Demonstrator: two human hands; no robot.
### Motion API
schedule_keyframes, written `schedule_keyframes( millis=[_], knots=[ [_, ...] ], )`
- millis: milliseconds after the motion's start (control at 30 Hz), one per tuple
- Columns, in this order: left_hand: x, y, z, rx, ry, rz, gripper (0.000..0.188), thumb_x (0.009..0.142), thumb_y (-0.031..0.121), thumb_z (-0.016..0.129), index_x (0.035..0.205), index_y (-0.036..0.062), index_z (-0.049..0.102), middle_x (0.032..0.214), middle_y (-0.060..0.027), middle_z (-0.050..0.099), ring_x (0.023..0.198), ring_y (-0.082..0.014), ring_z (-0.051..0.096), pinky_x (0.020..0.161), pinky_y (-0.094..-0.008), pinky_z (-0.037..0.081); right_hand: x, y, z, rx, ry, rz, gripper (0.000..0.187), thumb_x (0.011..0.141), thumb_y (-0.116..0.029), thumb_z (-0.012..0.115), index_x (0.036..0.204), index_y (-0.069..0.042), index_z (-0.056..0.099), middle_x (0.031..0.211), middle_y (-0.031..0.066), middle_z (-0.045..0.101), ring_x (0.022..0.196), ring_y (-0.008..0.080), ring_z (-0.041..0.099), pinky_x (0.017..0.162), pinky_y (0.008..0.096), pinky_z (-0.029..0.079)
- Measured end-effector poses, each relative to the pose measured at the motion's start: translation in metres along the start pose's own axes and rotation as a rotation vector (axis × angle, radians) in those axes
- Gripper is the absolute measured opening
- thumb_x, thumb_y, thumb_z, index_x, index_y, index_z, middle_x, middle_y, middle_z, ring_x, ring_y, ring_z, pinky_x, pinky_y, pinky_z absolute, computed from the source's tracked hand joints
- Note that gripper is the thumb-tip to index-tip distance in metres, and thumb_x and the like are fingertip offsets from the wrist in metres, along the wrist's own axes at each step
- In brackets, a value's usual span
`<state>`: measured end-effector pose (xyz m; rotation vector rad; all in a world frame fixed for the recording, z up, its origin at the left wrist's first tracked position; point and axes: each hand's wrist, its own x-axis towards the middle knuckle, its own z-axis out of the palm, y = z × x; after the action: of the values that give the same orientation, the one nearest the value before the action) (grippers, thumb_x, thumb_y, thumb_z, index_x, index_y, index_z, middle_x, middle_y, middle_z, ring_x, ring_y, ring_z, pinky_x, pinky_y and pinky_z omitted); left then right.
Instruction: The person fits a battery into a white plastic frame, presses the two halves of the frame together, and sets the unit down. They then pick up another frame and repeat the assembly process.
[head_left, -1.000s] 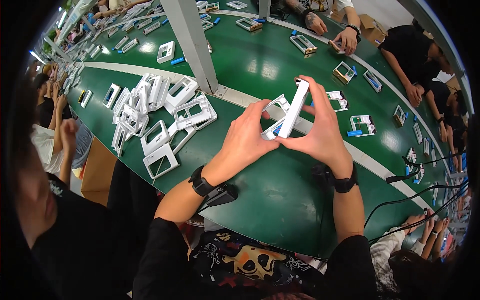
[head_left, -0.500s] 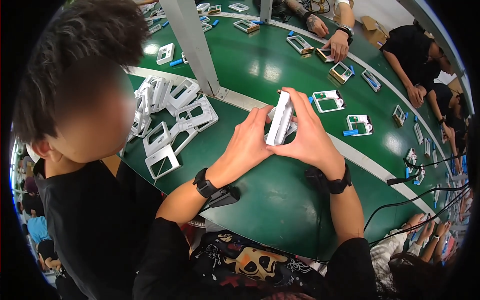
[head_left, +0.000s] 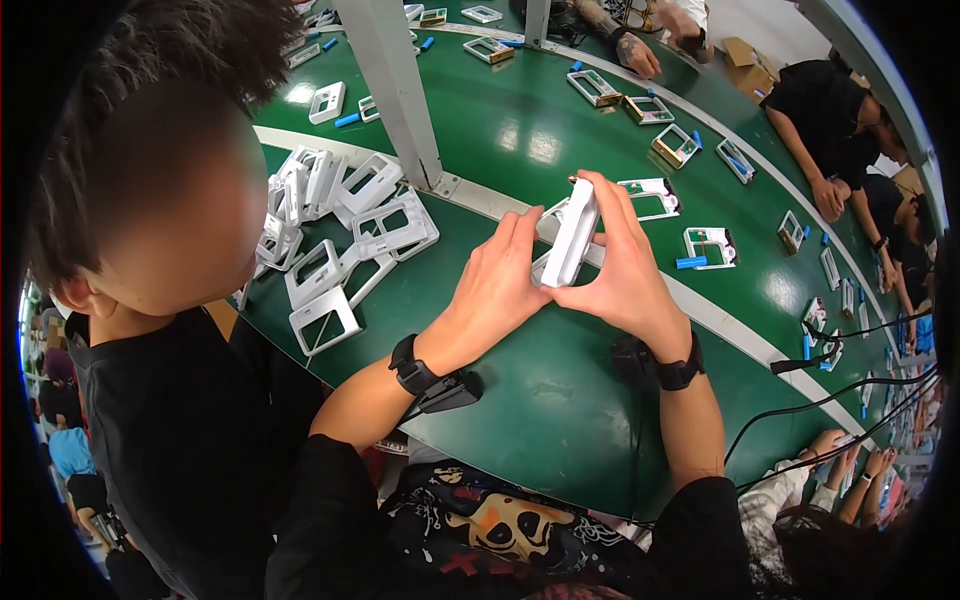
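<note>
My left hand [head_left: 492, 285] and my right hand [head_left: 632, 280] are raised over the near green table, both closed around one white plastic housing [head_left: 571, 240]. The housing stands on edge, its long narrow side turned up toward me. My right fingers run along its far end and the thumb presses near its lower end. On the other side, my left fingertips and thumb grip it; part of its open frame shows between the hands. A small brass-coloured bit sticks out at its top end. To the left lies a pile of similar white frames [head_left: 395, 225].
Beyond a pale rail [head_left: 470, 195], the green conveyor belt [head_left: 510, 110] carries several white frames with blue cylinders [head_left: 691, 263]. A grey metal post [head_left: 390, 90] rises by the pile. Black cables [head_left: 830, 400] hang at right. A person [head_left: 150, 400] sits close on my left; co-workers line the far side.
The housing has turned slightly in my hands and shifted a little right. Pieces on the belt have slid slightly left. A co-worker's hand across the belt has lifted off a frame.
</note>
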<state>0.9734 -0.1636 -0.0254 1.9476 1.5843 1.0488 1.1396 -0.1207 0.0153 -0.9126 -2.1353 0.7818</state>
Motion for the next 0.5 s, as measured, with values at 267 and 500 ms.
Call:
schedule_keyframes(
  millis=[267,500],
  knots=[
    [0.0001,-0.0018,-0.0018,0.050,0.067,0.050,0.078,0.064,0.000,0.078,0.134,-0.0058,0.043,0.108,-0.0218,0.055,0.092,-0.0418,0.064,0.077,-0.0465,0.055,-0.0011,-0.0003,0.0040,0.043,-0.015,-0.019,0.102,0.058,-0.011,0.086,0.146,-0.008,0.034,0.140,0.0132,0.042,0.127,0.0313,0.049,0.094,0.0445,0.055],
    [-0.0006,-0.0036,-0.0026,0.059,0.054,0.076,0.079,0.064,0.000,0.077,0.134,-0.0065,0.042,0.111,-0.0223,0.053,0.095,-0.0418,0.063,0.077,-0.0465,0.055,0.0003,-0.0021,0.0055,0.029,-0.053,0.005,0.103,0.058,-0.011,0.087,0.146,-0.007,0.034,0.138,0.0135,0.043,0.125,0.0306,0.051,0.093,0.0429,0.056]
  ],
)
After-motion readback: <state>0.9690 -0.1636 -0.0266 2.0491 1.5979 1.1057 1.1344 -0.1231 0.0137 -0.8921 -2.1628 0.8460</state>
